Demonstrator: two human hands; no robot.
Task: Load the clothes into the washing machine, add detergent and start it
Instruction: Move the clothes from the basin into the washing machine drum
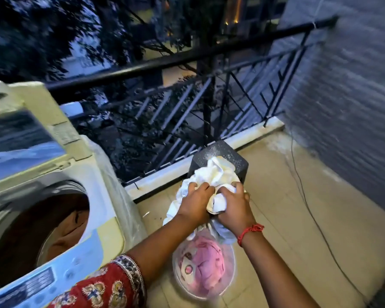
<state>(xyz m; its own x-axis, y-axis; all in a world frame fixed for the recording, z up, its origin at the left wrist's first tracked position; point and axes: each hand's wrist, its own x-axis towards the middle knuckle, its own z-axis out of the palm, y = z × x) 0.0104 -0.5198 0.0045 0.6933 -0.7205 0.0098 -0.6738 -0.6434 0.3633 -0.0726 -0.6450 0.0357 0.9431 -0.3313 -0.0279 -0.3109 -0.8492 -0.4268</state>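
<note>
Nearest you: patterned sleeve point(111, 283), left arm. Just beyond, clear tub point(203, 263) w/ pink clothes point(209, 261) on the floor. Above it, white garment point(211, 174): soft, light, floppy, so gather it in bunches, not by an edge. Your left hand point(195, 202) and right hand point(233, 206) both grip it, fingers curled into the cloth, the bundle bulging past them and trailing below. Washing machine point(102, 210) at left, lid up, drum point(42, 232) open w/ brown fabric already inside. Railing point(187, 56) farthest.
</note>
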